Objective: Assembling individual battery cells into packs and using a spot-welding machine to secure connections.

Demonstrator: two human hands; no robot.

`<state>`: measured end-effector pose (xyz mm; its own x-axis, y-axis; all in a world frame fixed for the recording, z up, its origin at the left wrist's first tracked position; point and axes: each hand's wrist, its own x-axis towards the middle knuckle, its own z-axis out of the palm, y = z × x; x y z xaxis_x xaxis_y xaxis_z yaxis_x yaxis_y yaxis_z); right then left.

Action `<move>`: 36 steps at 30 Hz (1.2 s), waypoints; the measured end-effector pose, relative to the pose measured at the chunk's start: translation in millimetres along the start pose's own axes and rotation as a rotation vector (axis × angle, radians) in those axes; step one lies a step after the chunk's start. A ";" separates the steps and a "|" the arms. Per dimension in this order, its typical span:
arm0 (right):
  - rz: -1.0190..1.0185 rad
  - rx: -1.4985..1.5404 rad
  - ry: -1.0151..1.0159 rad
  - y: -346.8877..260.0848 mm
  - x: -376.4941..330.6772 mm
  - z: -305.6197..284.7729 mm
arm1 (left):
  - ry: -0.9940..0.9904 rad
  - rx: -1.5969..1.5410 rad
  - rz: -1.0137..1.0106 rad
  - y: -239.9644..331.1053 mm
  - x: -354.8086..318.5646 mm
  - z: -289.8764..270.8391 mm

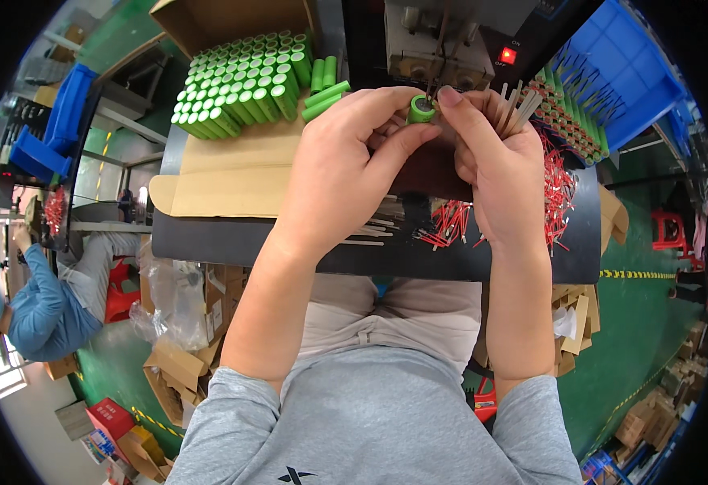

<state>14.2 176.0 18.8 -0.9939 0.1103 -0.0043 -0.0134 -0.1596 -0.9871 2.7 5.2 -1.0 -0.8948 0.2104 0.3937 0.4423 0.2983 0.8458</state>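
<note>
My left hand (339,153) pinches a green cylindrical battery cell (421,114) between thumb and fingers. The cell's end sits right at the thin electrode rods (432,85) of a spot welding machine (439,66). Opposite it, my right hand (503,158) is closed around a bundle of flat metal strips (519,111), which stick out past the fingers. The right thumb and forefinger meet beside the rods; whatever lies between their tips is too small to make out.
Left on the bench stand rows of green cells (241,85) by a cardboard flap (233,178). Red-sleeved leads (560,190) and loose strips (368,234) lie nearer. Cells with leads (576,113) fill the right, beside a blue bin (625,69). Another person (51,303) sits far left.
</note>
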 end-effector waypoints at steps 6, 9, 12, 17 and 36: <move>-0.019 0.002 0.019 -3.8 0.7 -4.5 | 0.001 -0.020 0.001 1.0 5.8 4.4; -0.002 0.007 0.043 -2.3 0.5 -6.4 | 0.009 -0.012 0.021 -1.8 7.1 0.5; -0.171 -0.012 0.286 7.2 -2.5 -11.4 | -0.002 -0.042 -0.003 2.6 3.8 -6.8; -0.184 -0.499 0.291 14.2 -32.8 -77.0 | -0.047 -0.039 0.001 13.4 -1.1 -6.5; -0.345 -0.892 0.243 53.4 -49.9 -90.7 | -0.025 -0.001 -0.156 21.4 9.8 -15.7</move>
<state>73.0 251.0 -48.2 -0.9001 0.2263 0.3723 -0.1114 0.7067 -0.6987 2.4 -0.9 26.6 -0.9510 0.1849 0.2480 0.2976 0.3286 0.8964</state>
